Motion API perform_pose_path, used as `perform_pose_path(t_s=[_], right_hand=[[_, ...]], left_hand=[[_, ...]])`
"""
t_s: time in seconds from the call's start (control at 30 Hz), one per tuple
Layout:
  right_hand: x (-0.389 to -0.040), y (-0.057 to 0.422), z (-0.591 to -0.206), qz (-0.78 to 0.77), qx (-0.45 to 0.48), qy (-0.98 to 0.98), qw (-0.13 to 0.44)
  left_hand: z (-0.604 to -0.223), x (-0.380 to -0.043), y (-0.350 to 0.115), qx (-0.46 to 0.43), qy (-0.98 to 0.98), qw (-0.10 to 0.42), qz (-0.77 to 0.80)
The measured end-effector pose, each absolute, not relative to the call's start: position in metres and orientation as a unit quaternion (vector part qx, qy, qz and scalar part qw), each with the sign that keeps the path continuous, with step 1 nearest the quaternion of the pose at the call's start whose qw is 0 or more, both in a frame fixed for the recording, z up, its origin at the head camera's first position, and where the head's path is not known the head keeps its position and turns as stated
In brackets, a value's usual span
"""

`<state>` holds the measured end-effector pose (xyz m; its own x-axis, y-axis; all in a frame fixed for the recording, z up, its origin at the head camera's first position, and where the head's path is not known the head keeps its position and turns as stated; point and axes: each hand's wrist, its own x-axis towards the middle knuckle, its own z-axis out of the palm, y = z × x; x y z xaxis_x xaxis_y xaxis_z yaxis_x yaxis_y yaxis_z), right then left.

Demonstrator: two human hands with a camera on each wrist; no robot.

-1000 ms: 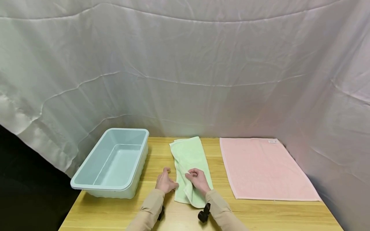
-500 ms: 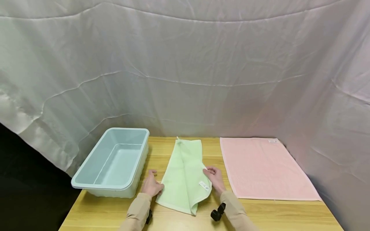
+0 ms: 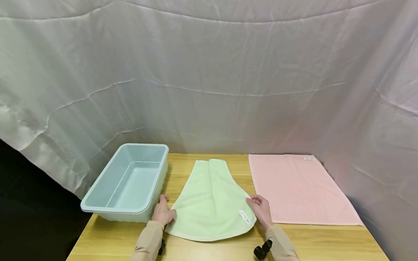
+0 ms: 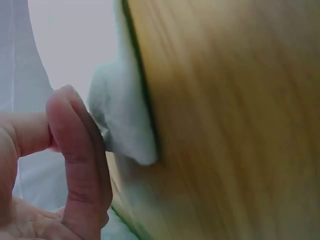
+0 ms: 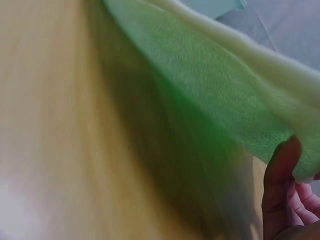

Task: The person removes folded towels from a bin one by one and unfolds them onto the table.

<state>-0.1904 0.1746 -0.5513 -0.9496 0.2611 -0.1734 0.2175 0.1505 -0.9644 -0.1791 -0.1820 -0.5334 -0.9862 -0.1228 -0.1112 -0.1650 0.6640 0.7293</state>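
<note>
A light green towel spreads between both hands, narrow at its far end and fanned wide at the near edge. My left hand pinches its left edge between thumb and fingers; in the left wrist view a bunched bit of the towel sticks out past the fingers. My right hand grips the right edge close to a small white label. In the right wrist view the thumb presses on the towel, whose near edge is lifted over the wood and casts a shadow.
A pale blue plastic tub stands on the left of the wooden table, right beside the left hand. On the right a pink towel lies flat, close to the right hand. A grey curtain hangs behind and at the sides.
The green towel went from a narrow folded strip to a wide fan. My left hand moved left and my right hand moved right, each drawing an edge outward. The label came into view.
</note>
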Motion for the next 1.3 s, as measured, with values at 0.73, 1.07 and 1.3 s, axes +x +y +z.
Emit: perform_pose_path(t_s=[0.73,1.07,1.3], right_hand=[[-0.253,0.156,-0.538,0.389,-0.020,-0.921,0.027],[-0.276,0.142,-0.534,0.379,-0.051,-0.924,-0.029],[-0.277,0.145,-0.537,0.450,-0.073,-0.890,0.005]], left_hand=[[-0.536,-0.231,-0.122,0.095,0.821,0.065,0.559],[-0.541,-0.238,-0.110,0.094,0.812,0.112,0.566],[-0.542,-0.236,-0.110,0.083,0.829,0.113,0.541]])
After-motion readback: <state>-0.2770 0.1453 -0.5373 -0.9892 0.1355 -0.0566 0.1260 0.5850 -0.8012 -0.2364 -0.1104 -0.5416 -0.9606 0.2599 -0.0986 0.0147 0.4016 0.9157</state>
